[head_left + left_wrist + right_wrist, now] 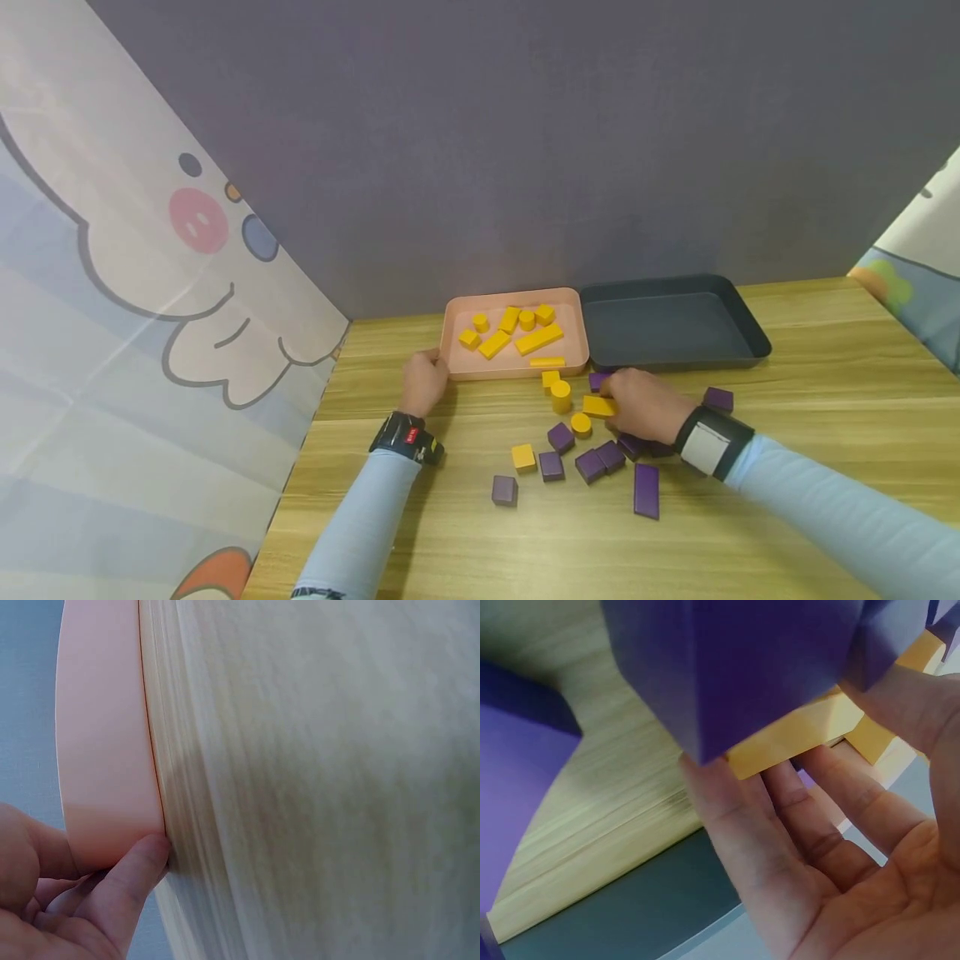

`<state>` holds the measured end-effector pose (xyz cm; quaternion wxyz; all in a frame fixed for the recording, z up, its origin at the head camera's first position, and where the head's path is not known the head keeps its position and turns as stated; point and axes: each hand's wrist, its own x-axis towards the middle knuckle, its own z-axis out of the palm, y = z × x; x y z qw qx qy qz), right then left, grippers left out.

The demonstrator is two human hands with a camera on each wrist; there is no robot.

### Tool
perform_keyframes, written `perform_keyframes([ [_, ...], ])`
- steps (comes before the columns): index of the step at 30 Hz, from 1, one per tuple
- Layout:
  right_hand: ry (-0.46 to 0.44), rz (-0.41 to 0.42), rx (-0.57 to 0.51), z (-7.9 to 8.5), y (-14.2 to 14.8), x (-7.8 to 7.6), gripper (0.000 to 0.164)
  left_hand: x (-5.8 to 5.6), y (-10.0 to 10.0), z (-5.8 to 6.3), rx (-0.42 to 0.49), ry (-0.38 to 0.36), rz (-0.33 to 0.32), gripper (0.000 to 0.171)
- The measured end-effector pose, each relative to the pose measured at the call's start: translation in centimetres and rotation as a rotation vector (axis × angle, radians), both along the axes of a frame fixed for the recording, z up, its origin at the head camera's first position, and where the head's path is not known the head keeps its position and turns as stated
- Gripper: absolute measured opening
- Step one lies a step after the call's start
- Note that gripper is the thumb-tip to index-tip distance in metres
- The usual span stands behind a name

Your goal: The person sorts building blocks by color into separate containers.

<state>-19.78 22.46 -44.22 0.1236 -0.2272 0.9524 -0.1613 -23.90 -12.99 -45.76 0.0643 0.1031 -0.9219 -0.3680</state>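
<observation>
My left hand (424,382) holds the front left corner of a shallow pink tray (495,375). In the left wrist view its fingers and thumb lie about the corner of the tray wall (105,735). Several yellow blocks (538,338) and cylinders lie inside that tray. My right hand (647,406) pinches a flat yellow block (598,407) in front of the trays. In the right wrist view, purple blocks (765,667) partly hide the yellow block (787,739) at the fingertips. Close by on the table are a yellow cylinder (561,397) and a yellow disc (581,425).
A dark grey tray (678,365) stands against the pink tray's right side, both before a grey upright panel (525,150). Several purple blocks (551,466), a purple slab (647,492) and a yellow cube (524,458) are scattered on the wooden table (450,542).
</observation>
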Motion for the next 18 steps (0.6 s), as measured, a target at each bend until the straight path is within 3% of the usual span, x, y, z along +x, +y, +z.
perform_keyframes([
  [12, -0.034, 0.012, -0.033, 0.0, 0.2, -0.1, 0.028, -0.2, -0.1, -0.4, -0.032, 0.023, 0.003, 0.03],
  [18, 0.021, 0.009, -0.05, 1.3, 0.2, -0.4, 0.031, -0.3, -0.1, -0.5, -0.035, 0.025, -0.01, 0.023],
])
